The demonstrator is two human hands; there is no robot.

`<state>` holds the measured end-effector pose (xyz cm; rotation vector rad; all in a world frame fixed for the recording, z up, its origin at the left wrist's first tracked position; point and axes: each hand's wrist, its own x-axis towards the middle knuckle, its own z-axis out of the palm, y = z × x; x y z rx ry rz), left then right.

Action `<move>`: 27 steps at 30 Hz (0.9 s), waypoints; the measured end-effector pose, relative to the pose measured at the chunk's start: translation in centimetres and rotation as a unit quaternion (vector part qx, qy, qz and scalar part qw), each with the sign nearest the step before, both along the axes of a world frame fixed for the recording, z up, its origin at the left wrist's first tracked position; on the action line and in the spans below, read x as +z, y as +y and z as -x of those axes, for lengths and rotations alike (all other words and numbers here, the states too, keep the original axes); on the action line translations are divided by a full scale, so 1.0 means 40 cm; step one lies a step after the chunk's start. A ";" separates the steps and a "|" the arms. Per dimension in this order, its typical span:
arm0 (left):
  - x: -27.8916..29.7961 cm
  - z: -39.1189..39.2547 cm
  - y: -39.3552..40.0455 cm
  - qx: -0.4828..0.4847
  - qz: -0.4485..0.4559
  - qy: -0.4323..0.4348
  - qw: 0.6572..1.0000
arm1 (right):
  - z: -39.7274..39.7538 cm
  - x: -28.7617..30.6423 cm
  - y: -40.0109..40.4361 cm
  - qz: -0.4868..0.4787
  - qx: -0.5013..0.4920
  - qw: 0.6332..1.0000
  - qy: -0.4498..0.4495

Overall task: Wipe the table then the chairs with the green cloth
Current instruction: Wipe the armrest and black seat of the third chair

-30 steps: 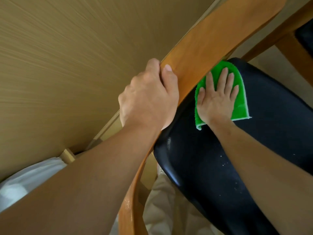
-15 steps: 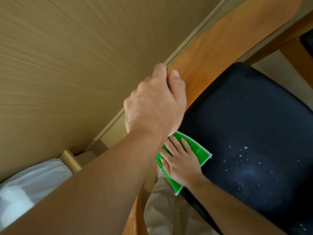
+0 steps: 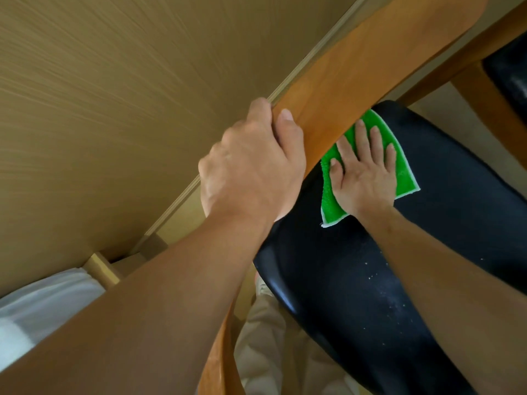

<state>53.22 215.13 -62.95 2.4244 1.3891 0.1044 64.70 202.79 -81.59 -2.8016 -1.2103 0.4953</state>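
Observation:
A wooden chair has a curved orange-brown backrest (image 3: pixel 370 61) and a black padded seat (image 3: pixel 356 280) dotted with pale crumbs. My left hand (image 3: pixel 251 166) grips the top edge of the backrest. A green cloth (image 3: pixel 406 169) with a white border lies flat on the far part of the seat, partly tucked under the backrest. On top of it my right hand (image 3: pixel 365 172) presses down with spread fingers.
A tan grained surface (image 3: pixel 114 95) with a pale trim strip fills the upper left. A second chair's wooden frame (image 3: pixel 484 95) and black seat (image 3: pixel 510 67) stand at the upper right. Beige trousers (image 3: pixel 265 352) show below; white fabric (image 3: pixel 42 303) sits lower left.
My right hand slid the green cloth from the seat's far part to its near edge and back to the far part. My left hand kept its grip on the backrest.

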 end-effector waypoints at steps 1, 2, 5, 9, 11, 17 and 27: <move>-0.001 -0.001 0.002 -0.002 0.001 -0.001 1.000 | 0.021 0.000 0.009 0.002 -0.027 1.000 0.007; 0.000 -0.001 0.002 -0.002 0.003 -0.002 1.000 | 0.048 0.001 0.014 0.005 -0.047 0.999 0.014; 0.007 0.000 0.000 -0.006 0.004 0.000 1.000 | 0.162 0.007 -0.023 0.026 -0.019 0.999 0.028; 0.008 0.000 0.000 -0.013 0.009 0.002 1.000 | 0.355 0.022 -0.189 0.045 0.095 0.993 0.053; 0.005 0.000 0.001 -0.014 0.014 0.007 1.000 | 0.416 0.031 -0.270 0.057 0.138 0.986 0.072; 0.005 -0.002 -0.003 -0.013 0.002 0.002 1.000 | 0.327 0.032 -0.345 0.038 0.207 0.974 0.082; -0.003 0.000 -0.009 -0.005 -0.031 -0.021 0.999 | -0.058 0.003 -0.275 0.025 -0.148 0.989 -0.002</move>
